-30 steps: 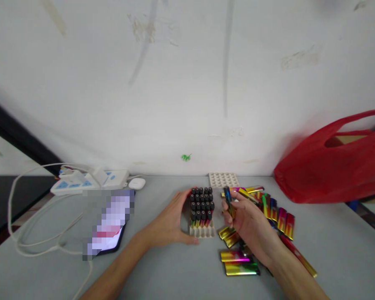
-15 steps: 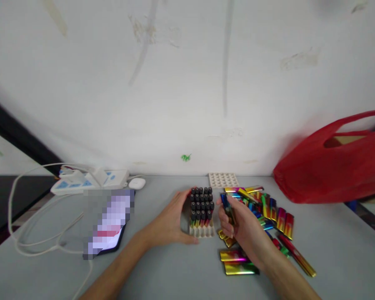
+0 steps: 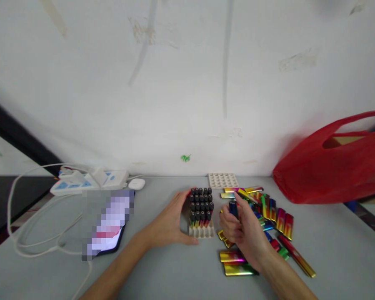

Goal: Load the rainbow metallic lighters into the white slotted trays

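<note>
A beige tray with upright black-capped lighters stands on the grey table. My left hand cups the tray's left side, thumb at its front corner. My right hand hovers just right of the tray, fingers closed round a dark blue lighter held upright. A heap of shiny rainbow-coloured lighters lies on the table behind and under the right hand; two gold ones lie nearer to me.
An empty beige tray lies by the wall. A red plastic bag fills the right. On the left are a phone, a white power strip with looping white cable, and a small white round case.
My right hand has turned the lighter from a slant to upright and dropped a little, closer to the tray's right side. The left hand has kept its hold on the tray.
</note>
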`<state>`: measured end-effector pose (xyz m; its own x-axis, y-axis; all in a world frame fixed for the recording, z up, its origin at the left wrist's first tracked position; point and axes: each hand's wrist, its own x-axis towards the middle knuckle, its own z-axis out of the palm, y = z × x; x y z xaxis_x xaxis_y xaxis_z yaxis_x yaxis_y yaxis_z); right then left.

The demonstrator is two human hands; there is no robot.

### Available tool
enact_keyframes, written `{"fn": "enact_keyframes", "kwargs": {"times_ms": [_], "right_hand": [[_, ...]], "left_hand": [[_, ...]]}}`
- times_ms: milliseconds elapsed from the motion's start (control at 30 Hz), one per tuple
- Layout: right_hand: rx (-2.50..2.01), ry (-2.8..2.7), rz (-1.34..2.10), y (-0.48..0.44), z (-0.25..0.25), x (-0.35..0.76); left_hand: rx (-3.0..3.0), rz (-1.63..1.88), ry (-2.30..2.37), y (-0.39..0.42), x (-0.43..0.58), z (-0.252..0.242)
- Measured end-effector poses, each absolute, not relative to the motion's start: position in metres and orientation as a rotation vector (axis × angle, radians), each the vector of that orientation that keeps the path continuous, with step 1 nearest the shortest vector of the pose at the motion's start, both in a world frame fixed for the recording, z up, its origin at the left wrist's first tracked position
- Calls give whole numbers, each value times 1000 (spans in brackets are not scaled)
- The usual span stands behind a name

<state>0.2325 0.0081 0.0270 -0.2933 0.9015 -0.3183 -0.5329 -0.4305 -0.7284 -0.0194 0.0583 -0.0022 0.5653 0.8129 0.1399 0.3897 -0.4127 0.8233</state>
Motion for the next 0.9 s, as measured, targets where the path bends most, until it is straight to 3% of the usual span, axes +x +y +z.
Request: {"fn": "enact_keyframes", "kwargs": {"times_ms": [900], "right_hand": [[-1091, -666, 1839, 2, 15, 219]], "left_hand": [[2031, 668, 975, 58, -19, -2]]}}
